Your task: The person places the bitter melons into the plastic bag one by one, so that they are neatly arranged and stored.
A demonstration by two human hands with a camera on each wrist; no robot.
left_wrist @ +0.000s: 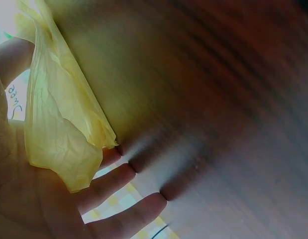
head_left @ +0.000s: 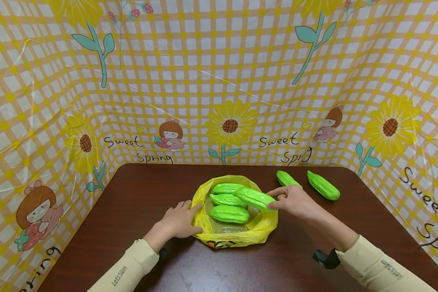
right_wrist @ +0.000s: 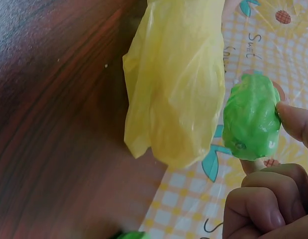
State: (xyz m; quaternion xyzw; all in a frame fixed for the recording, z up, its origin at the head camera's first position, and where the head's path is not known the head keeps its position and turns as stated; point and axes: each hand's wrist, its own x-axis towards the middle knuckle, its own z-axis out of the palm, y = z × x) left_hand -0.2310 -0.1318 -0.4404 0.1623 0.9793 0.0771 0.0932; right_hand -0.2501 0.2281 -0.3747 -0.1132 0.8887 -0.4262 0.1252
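Observation:
A yellow plastic bag (head_left: 237,237) stands with its mouth spread wide on the table, and several green bitter melons (head_left: 229,214) lie inside it. My right hand (head_left: 293,201) pinches another bitter melon (head_left: 254,198) by its right end, between thumb and fingers. That melon is tilted over the bag's right rim, its far end above the ones inside. In the right wrist view the held melon (right_wrist: 252,118) is seen end-on beside the bag. On the bag's left side, my left hand (head_left: 180,220) rests with fairly straight, spread fingers; in the left wrist view fingertips (left_wrist: 156,201) touch the table.
Two more bitter melons lie on the dark wooden table (head_left: 142,194) at the back right: one (head_left: 323,185) in full view, the other (head_left: 287,178) partly behind my right hand. A checked cloth (head_left: 204,81) with sunflowers hangs around the table's back and sides.

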